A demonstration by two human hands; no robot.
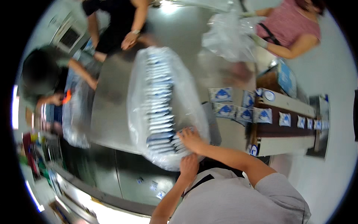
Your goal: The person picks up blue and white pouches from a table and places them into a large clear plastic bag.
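Observation:
A large clear plastic bag [192, 108] lies lengthwise on the metal table in front of me. Inside it stands a long row of small white-and-blue packets [159, 93], packed on edge face to face. At its near end a shorter second row of packets [179, 145] begins on the right. My right hand [191, 140] reaches into the bag with its fingers curled over the packets of this short row. Beside it, at the bag's near edge, my left hand [189, 165] is closed with bent fingers on the plastic; its fingertips are partly hidden.
Loose packets [225, 110] lie right of the bag, and more ride on a brown conveyor belt [291, 128]. Across the table [112, 112] a gloved person [289, 30] handles clear plastic bags [229, 37]. Two other people stand at the left, by another filled bag [76, 108].

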